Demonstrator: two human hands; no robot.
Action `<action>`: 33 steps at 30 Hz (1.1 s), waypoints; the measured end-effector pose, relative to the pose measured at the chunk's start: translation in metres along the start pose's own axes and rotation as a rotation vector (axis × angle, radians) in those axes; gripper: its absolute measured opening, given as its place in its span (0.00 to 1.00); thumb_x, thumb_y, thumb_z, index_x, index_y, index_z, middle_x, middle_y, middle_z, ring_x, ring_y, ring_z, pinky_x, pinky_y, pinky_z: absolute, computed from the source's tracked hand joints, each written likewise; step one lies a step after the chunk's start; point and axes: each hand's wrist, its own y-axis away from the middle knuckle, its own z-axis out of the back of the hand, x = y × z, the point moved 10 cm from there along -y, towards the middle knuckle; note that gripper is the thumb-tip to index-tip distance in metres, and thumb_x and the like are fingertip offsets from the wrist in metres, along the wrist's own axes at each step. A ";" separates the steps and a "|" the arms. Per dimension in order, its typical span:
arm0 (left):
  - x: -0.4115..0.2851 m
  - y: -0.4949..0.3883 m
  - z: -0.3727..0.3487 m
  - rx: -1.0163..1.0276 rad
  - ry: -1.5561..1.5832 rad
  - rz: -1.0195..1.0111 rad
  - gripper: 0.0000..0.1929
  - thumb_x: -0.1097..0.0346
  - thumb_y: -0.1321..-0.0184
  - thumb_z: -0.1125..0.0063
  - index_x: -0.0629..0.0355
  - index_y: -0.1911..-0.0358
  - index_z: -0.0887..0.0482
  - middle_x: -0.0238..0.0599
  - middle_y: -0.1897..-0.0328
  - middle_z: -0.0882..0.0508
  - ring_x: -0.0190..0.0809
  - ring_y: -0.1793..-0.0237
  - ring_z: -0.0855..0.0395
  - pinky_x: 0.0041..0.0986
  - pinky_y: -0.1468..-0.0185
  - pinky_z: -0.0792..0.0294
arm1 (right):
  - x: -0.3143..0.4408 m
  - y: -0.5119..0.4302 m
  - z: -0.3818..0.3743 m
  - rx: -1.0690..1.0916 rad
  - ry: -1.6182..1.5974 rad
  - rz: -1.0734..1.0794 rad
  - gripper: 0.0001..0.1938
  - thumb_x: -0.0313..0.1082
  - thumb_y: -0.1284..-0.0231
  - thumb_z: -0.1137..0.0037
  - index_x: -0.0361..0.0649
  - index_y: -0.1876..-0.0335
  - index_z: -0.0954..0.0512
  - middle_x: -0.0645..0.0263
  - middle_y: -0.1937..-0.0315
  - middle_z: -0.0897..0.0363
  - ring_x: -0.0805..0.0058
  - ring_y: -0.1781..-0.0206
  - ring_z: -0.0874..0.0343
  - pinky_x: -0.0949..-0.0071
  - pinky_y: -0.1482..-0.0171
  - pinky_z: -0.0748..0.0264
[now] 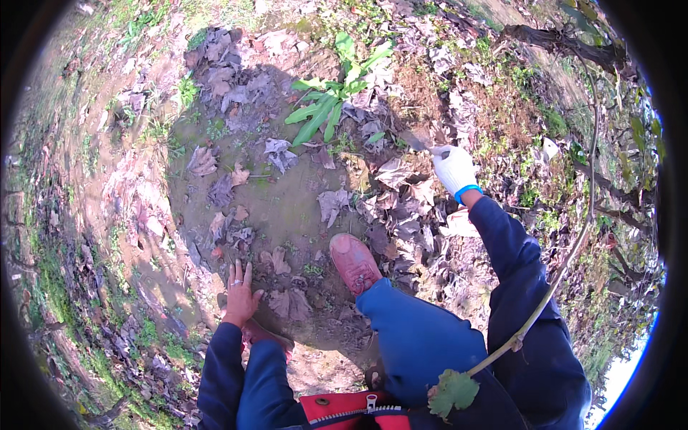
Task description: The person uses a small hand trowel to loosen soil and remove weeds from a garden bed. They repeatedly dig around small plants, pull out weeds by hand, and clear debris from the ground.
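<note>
My right hand (453, 166), in a white knit glove with a blue cuff, is closed on a small hand tool with a flat, dull metal blade (413, 141). The blade points up and left, close to the leaf-covered soil; its handle is hidden in my fist. To its left grows a leafy green weed (328, 105) with long leaves. My left hand (241, 293) is bare, wears a ring and has its fingers apart. It holds nothing and is low beside my left shoe; whether it touches the ground I cannot tell.
Dry leaves (395, 173) lie over the soil. My red shoe (352, 260) stands between my hands. A long bare vine cane (578, 242) arches past my right arm and bears a green leaf (454, 393) near my lap. A gnarled vine branch (564, 43) reaches in at the upper right.
</note>
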 end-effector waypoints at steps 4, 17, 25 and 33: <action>0.026 0.033 0.015 0.200 0.178 0.177 0.32 0.56 0.43 0.40 0.62 0.37 0.33 0.61 0.40 0.27 0.61 0.43 0.26 0.41 0.41 0.32 | -0.013 0.093 0.013 0.135 0.006 -0.027 0.07 0.35 0.48 0.41 0.42 0.65 0.17 0.57 0.70 0.17 0.62 0.64 0.18 0.69 0.58 0.23; 0.036 0.397 -0.119 -0.211 0.331 0.846 0.23 0.52 0.46 0.40 0.64 0.56 0.24 0.61 0.63 0.18 0.63 0.59 0.19 0.48 0.57 0.27 | -0.074 0.239 0.066 0.092 -0.618 -0.207 0.12 0.30 0.41 0.46 0.32 0.55 0.21 0.65 0.77 0.24 0.81 0.78 0.29 0.78 0.74 0.31; -0.112 0.451 -0.306 -0.196 0.700 0.970 0.25 0.48 0.47 0.46 0.71 0.65 0.18 0.64 0.64 0.18 0.62 0.58 0.19 0.48 0.52 0.29 | -0.055 0.239 0.044 0.321 -0.967 -0.124 0.08 0.29 0.39 0.47 0.34 0.60 0.21 0.63 0.72 0.22 0.78 0.74 0.26 0.78 0.71 0.29; -0.155 0.381 -0.502 -0.305 0.837 1.383 0.22 0.53 0.40 0.52 0.66 0.52 0.28 0.65 0.59 0.18 0.68 0.56 0.19 0.54 0.51 0.28 | -0.010 0.265 0.041 0.502 -0.983 -0.104 0.08 0.30 0.38 0.49 0.35 0.60 0.21 0.62 0.71 0.22 0.77 0.73 0.25 0.77 0.69 0.28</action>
